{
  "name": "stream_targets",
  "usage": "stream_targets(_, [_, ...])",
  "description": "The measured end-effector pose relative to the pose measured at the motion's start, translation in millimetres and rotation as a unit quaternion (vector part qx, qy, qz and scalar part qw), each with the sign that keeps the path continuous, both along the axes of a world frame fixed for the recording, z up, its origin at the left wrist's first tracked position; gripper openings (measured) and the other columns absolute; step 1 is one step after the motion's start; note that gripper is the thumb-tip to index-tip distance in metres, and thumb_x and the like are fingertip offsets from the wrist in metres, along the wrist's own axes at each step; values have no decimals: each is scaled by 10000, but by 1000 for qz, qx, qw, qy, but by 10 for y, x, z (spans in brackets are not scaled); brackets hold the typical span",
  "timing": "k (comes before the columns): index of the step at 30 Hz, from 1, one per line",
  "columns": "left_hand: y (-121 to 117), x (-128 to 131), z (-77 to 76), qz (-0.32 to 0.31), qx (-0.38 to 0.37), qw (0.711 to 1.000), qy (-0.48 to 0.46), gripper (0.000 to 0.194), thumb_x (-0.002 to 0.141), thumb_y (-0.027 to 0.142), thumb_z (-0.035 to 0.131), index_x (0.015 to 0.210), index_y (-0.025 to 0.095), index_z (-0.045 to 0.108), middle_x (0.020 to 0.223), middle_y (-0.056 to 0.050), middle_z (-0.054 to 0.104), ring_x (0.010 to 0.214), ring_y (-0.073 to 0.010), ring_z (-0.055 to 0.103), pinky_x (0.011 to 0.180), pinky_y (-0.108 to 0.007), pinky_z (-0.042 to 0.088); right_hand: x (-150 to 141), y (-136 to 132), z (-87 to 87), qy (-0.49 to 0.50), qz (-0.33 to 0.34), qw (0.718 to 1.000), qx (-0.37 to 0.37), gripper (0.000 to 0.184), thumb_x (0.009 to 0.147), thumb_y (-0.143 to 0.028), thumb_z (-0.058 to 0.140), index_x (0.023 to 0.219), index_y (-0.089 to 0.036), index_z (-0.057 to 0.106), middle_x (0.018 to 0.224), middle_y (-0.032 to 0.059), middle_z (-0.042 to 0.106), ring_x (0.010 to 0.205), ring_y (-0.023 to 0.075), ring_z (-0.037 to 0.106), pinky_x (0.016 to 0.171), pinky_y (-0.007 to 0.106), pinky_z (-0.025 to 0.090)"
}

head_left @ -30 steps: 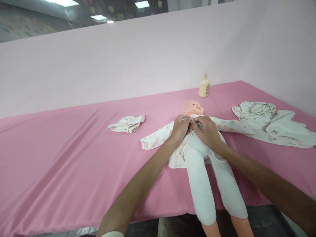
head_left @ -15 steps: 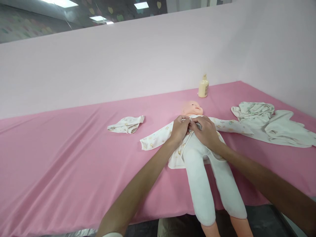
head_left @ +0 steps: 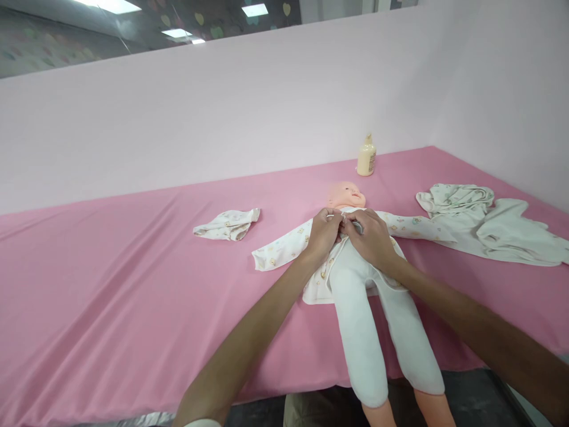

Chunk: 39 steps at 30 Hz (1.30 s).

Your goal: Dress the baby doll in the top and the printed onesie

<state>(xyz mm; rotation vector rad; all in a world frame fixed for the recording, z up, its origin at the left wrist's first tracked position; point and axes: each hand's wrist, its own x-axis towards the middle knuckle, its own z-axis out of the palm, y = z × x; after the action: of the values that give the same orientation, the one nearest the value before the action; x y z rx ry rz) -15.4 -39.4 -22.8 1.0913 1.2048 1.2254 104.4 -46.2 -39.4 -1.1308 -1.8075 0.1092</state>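
Observation:
A baby doll (head_left: 349, 194) lies on its back on the pink table cover (head_left: 133, 284), legs in white trousers (head_left: 382, 332) hanging over the near edge. It wears a white printed shirt (head_left: 284, 246) with sleeves spread out. My left hand (head_left: 323, 232) and my right hand (head_left: 371, 237) meet on the doll's chest just below its chin. Both pinch the shirt's front edges together, fingers curled and touching each other.
A small folded white garment (head_left: 226, 224) lies left of the doll. A heap of white cloths (head_left: 484, 225) sits at the right. A cream lotion bottle (head_left: 367, 156) stands by the pale pink back wall. The table's near edge drops to a dark floor.
Almost nothing differs; both hands stay pinched on the shirt front at the doll's chest, with the view shifted very slightly.

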Motion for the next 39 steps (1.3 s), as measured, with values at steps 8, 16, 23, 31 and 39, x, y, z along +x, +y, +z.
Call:
stream_targets(8, [-3, -2, -15, 2, 5, 1000, 6, 114, 747, 163, 520, 859, 167, 546, 621, 10, 580, 474, -70, 485, 407, -163, 355, 0, 5, -10, 1, -1, 1000, 6, 125, 848, -194, 491, 770, -209, 588, 806, 55, 692, 846, 231, 597, 773, 354, 445])
stream_targets(16, [-5, 7, -28, 5, 12, 1000, 1, 117, 746, 168, 527, 862, 174, 545, 618, 20, 570, 473, -69, 489, 411, -161, 345, 1, 10, -17, 0, 2, 1000, 10, 133, 854, -198, 488, 761, -212, 582, 802, 57, 692, 846, 234, 599, 779, 360, 446])
stream_targets(23, [-33, 21, -4, 11, 10, 1000, 7, 103, 741, 158, 523, 841, 166, 542, 596, 23, 560, 472, -69, 481, 415, -162, 343, 1, 8, -16, -1, 1, 1000, 10, 135, 856, -203, 490, 758, -213, 580, 797, 54, 690, 840, 231, 599, 779, 360, 445])
stream_targets(31, [-18, 26, -20, 14, 11, 1000, 4, 92, 755, 162, 503, 838, 170, 541, 586, 28, 548, 458, -65, 467, 402, -158, 331, -2, 13, -29, -5, 1, 1000, 12, 127, 857, -192, 489, 768, -216, 577, 822, 53, 694, 850, 232, 591, 783, 359, 441])
stream_targets(39, [-28, 31, 10, 21, 8, 1000, 13, 71, 757, 150, 496, 811, 169, 538, 596, 23, 548, 466, -71, 476, 401, -166, 338, 2, 10, -23, -5, 6, 1000, 11, 132, 856, -199, 485, 756, -221, 568, 801, 51, 686, 847, 229, 588, 781, 353, 433])
